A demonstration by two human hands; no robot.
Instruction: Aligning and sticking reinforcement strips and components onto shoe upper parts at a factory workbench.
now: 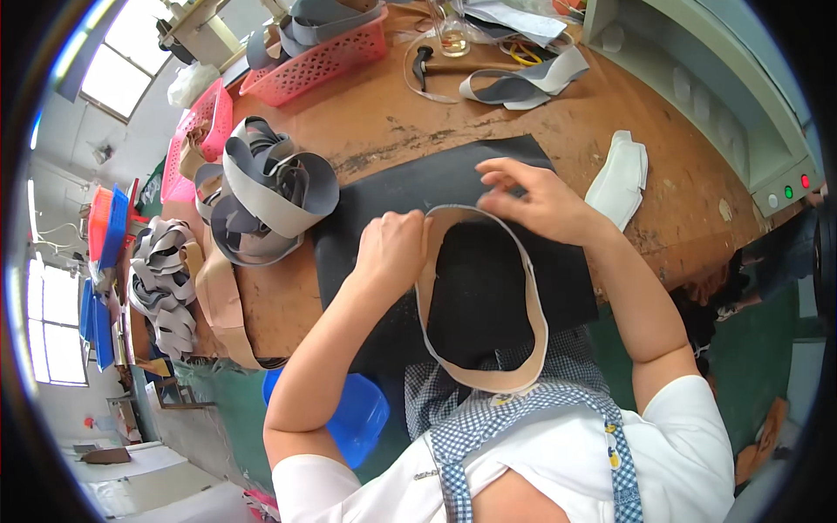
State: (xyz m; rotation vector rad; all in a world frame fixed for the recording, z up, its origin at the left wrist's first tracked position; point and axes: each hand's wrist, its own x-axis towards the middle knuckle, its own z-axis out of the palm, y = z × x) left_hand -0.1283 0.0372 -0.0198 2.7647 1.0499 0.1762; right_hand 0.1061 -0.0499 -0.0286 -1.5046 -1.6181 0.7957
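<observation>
A long tan strip point(532, 305), bent into a loop, is held over a black mat point(384, 192). The mat is laid on the brown worktop point(663, 174) at its near edge, and part of it hangs over that edge toward the person. The near end of the loop also hangs past the edge, in front of a white shirt with blue checked straps.

The left hand point(392, 251) is curled into a fist, and the left side of the strip is gripped in it, near the top of the loop. The right hand point(536, 202) is laid on the top of the loop, with the fingers point(497, 170) half open and spread. The strip is pressed or pinched under the fingertips; which one cannot be told.

To the left of the mat, a pile of grey bands point(270, 196) is heaped near the left edge of the worktop. Two pink baskets point(327, 57) are set by the far left corner, with more grey bands inside. More grey and white bands point(523, 83) and a hammer point(425, 63) are laid at the far edge. A small white piece point(619, 179) is placed to the right of the mat. A blue tub point(357, 414) is seen below the near edge.
</observation>
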